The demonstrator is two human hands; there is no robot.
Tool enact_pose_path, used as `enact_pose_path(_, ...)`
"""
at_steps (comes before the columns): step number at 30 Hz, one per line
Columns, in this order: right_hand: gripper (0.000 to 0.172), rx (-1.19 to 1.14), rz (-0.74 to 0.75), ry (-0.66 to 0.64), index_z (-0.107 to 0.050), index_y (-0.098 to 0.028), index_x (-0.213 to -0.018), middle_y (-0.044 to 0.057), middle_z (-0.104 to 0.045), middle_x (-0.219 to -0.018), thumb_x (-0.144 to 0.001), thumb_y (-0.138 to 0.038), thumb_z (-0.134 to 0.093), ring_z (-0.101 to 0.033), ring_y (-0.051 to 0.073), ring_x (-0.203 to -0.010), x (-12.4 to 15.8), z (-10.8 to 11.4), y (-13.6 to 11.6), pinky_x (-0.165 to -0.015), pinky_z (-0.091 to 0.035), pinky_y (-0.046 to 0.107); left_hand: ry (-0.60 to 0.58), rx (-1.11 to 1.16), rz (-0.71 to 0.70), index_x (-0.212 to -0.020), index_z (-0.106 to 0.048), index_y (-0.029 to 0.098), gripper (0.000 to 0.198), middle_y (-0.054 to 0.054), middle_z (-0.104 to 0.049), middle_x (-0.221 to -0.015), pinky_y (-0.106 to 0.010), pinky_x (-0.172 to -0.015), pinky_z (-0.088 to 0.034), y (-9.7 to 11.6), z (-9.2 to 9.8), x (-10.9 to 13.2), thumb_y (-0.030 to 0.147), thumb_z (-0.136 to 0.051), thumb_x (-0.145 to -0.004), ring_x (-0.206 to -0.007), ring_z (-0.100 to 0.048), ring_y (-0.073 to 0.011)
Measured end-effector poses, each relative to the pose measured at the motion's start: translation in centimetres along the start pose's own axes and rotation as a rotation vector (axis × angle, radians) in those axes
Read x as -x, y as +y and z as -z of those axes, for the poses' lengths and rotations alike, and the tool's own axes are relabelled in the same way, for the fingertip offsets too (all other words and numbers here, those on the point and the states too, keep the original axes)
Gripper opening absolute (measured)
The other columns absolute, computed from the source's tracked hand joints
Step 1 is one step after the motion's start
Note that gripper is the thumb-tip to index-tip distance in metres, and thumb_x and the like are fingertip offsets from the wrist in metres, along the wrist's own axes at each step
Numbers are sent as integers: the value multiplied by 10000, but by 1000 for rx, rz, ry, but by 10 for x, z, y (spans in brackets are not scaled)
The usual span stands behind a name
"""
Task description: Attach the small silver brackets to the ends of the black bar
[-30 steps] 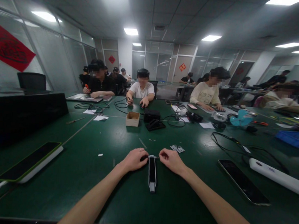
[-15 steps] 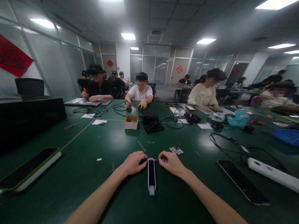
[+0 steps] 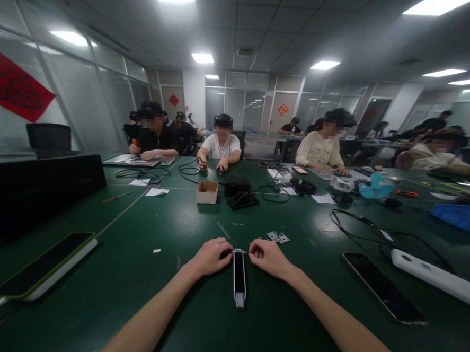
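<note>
A narrow white-framed device with a dark face (image 3: 239, 274) lies lengthwise on the green table (image 3: 194, 322), its pale grey end towards me. At its far end on the left, my left hand (image 3: 213, 257) rests with the fingers curled together; what they grip is too small to make out. On the other side, my right hand (image 3: 269, 258) is closed in a pinch beside the far end, with a thin, unclear bit at its fingertips. Small clear-and-white pieces (image 3: 278, 237) lie just beyond my right hand.
A black phone (image 3: 383, 287) and a white power bank (image 3: 436, 276) lie right, a green-edged phone (image 3: 44, 265) left. Farther off are an open box (image 3: 207, 192), black cables, a teal fan (image 3: 375, 186) and a blue tray (image 3: 459, 217). Several people sit across.
The whole view has shifted very slightly. Both hands keep nearly the same pose beside the device, and nothing on the table has visibly changed place.
</note>
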State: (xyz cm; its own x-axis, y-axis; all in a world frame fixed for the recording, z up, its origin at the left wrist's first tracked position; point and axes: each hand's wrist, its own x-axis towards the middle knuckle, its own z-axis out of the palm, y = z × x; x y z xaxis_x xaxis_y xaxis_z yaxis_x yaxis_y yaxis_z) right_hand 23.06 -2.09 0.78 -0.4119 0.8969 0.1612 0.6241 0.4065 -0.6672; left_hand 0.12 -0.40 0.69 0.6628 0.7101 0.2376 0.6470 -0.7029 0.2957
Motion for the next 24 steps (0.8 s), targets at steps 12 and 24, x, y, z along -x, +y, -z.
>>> enact_pose_path(12, 152, -6, 37, 29, -588, -155, -920, 23, -597, -867, -801, -246, -563, -551, 114, -688, -2, -5, 3, -615, -473, 242, 4, 3, -4, -943, -614, 182, 155, -30, -593, -852, -250, -698, -431, 0, 1, 1, 242, -494, -866, -784, -553, -158)
enact_pose_path(24, 145, 21, 92, 81, -592, -173, -920, 26, -607, -880, -785, -222, -576, -550, 131, -724, -2, -8, 4, -639, -466, 262, 14, -11, -10, -937, -614, 181, 155, -37, -599, -856, -252, -714, -435, -1, -2, 0, 238, -493, -858, -808, -563, -165)
